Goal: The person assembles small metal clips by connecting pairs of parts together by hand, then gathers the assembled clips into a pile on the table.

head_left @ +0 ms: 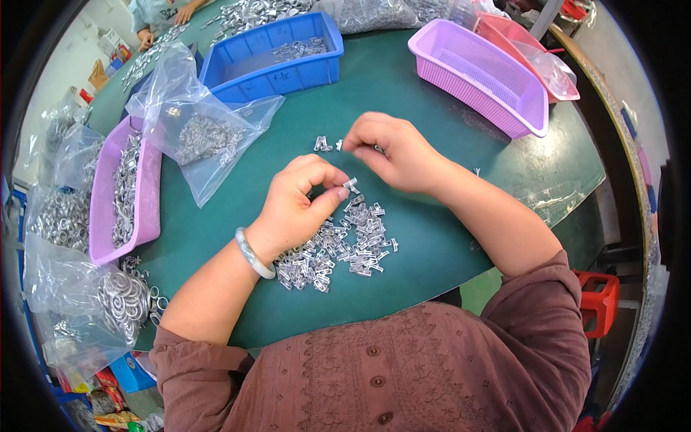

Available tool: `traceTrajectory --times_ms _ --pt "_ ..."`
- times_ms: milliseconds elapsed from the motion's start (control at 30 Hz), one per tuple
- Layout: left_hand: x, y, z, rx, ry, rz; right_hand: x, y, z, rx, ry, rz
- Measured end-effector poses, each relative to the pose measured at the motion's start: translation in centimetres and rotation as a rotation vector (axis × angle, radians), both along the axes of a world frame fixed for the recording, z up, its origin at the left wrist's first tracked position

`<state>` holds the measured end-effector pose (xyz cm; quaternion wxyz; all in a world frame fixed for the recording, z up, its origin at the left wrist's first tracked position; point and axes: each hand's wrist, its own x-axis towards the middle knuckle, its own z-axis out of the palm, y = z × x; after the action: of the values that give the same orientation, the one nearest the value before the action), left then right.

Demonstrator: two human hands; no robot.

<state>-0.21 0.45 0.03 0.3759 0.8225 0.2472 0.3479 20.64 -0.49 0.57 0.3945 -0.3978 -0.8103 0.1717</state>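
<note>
My left hand (pixel 302 191), with a pale bangle at its wrist, pinches a small silvery metal fitting (pixel 350 184) between thumb and forefinger. It hovers over the upper edge of a loose pile of similar metal fittings (pixel 367 241) on the green tabletop. Farther off and to the right, my right hand (pixel 392 147) is closed, its fingertips pressed on another small metal fitting (pixel 340 145). More bits of metal show partly under its curled fingers. Just left of these fingertips lies a small cluster of fittings (pixel 322 145).
A blue bin (pixel 273 79) with metal parts stands beyond my hands. A clear bag of small parts (pixel 209 140) and a filled purple basket (pixel 151 205) are at left, near metal rings (pixel 126 299). Another purple basket (pixel 518 122) stands far right. Another person's hands (pixel 183 13) work at far left.
</note>
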Motion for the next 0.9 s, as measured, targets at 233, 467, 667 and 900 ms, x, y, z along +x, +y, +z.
traceTrajectory --times_ms 233,467,667,900 --pt "-0.1 0.1 -0.1 0.152 0.125 -0.074 -0.9 1.9 -1.4 0.110 -0.445 -0.237" --pt "0.1 0.2 -0.3 0.065 0.119 0.237 -0.5 0.9 -1.1 0.069 -0.318 -0.162" --pt "-0.1 0.3 -0.1 -0.090 0.088 0.232 -1.1 -1.0 0.3 0.090 -0.174 -0.046" --pt "0.0 0.2 -0.2 -0.095 -0.019 0.164 -0.7 -1.4 0.8 -0.018 -0.041 0.010"
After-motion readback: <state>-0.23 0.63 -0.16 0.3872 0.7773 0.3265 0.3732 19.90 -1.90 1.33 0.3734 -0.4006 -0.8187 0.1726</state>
